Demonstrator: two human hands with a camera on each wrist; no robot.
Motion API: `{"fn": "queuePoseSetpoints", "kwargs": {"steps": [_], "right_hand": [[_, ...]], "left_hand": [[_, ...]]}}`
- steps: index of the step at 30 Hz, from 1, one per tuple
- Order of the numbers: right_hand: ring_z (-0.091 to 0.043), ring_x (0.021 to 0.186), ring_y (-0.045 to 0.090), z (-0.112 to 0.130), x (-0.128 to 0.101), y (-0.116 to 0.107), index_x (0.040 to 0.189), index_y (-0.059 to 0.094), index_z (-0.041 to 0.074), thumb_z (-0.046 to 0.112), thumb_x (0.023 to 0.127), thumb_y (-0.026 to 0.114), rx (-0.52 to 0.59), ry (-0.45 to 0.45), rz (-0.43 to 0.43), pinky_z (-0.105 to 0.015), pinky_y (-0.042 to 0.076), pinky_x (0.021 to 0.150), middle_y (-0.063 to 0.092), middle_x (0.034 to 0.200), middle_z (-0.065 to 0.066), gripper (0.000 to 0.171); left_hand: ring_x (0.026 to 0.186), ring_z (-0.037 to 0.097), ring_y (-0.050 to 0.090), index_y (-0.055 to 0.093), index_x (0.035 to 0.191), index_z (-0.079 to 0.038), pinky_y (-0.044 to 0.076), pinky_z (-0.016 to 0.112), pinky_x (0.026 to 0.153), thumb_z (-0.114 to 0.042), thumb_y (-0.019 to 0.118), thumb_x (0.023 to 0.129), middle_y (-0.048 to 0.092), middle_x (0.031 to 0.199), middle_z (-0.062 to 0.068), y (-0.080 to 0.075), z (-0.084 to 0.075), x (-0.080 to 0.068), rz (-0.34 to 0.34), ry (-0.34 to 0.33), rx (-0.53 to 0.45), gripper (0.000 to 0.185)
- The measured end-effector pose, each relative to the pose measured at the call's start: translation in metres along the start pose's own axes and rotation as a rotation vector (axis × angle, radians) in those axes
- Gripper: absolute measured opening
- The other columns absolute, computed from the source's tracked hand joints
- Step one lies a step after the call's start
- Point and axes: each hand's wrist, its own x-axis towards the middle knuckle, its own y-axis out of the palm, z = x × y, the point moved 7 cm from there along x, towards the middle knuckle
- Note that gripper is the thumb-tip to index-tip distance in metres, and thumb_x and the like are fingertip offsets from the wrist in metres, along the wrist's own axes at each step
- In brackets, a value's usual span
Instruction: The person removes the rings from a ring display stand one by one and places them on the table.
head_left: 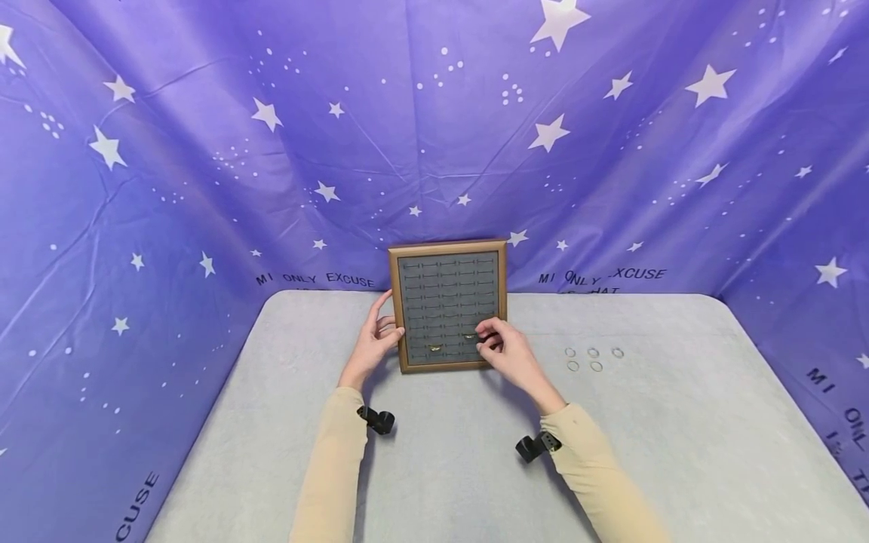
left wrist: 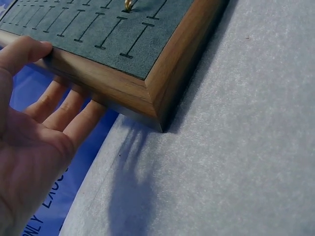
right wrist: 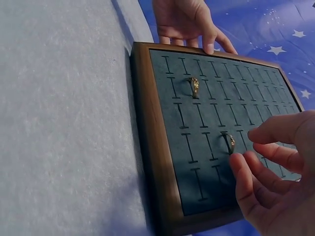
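Note:
A wood-framed ring display board (head_left: 448,307) with dark slotted padding leans upright near the table's back. My left hand (head_left: 373,345) grips its left side, the thumb on the front edge and the other fingers (left wrist: 81,113) behind it. One gold ring (right wrist: 194,87) sits in a slot near the lower left. A second gold ring (right wrist: 230,143) stands in a slot farther right. Right beside that second ring is my right hand (head_left: 508,353), its fingers bent and the fingertips (right wrist: 237,161) close to the ring, with a gap between thumb and fingers.
Several loose rings (head_left: 594,352) lie in two rows on the grey table (head_left: 679,422), to the right of the board. A purple star-printed cloth (head_left: 434,136) hangs behind and at both sides. Each sleeve carries a small black wrist camera (head_left: 536,446).

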Motion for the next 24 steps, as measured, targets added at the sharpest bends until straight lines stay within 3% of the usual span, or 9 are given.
{"fn": "queuePoseSetpoints", "kwargs": {"steps": [11,18,24], "right_hand": [[-0.020,0.074,0.059,-0.001,0.004,0.008,0.098,0.070,-0.002,-0.007,0.080,0.069,-0.053,-0.007,-0.069,-0.027,0.051,0.065,0.061,0.086,-0.010,0.019],[-0.017,0.072,0.056,-0.003,0.004,0.014,0.092,0.072,0.000,-0.006,0.078,0.069,-0.088,0.023,-0.100,-0.025,0.048,0.065,0.055,0.085,-0.008,0.015],[-0.018,0.071,0.057,-0.002,0.004,0.016,0.087,0.070,0.001,-0.004,0.077,0.071,-0.079,0.052,-0.114,-0.027,0.047,0.066,0.054,0.086,-0.007,0.011]], "left_hand": [[0.089,0.021,0.062,0.020,0.154,-0.010,0.055,0.034,0.074,0.013,0.056,0.088,0.061,0.103,0.016,0.000,0.002,0.001,0.010,-0.019,0.014,0.078],[0.088,0.022,0.062,0.021,0.155,-0.016,0.054,0.032,0.071,0.014,0.056,0.089,0.060,0.104,0.019,-0.008,0.023,0.009,-0.003,-0.030,0.005,0.080],[0.087,0.020,0.064,0.025,0.154,-0.024,0.055,0.032,0.072,0.010,0.058,0.089,0.061,0.104,0.017,-0.009,0.027,0.008,-0.013,-0.029,0.030,0.080]]}}
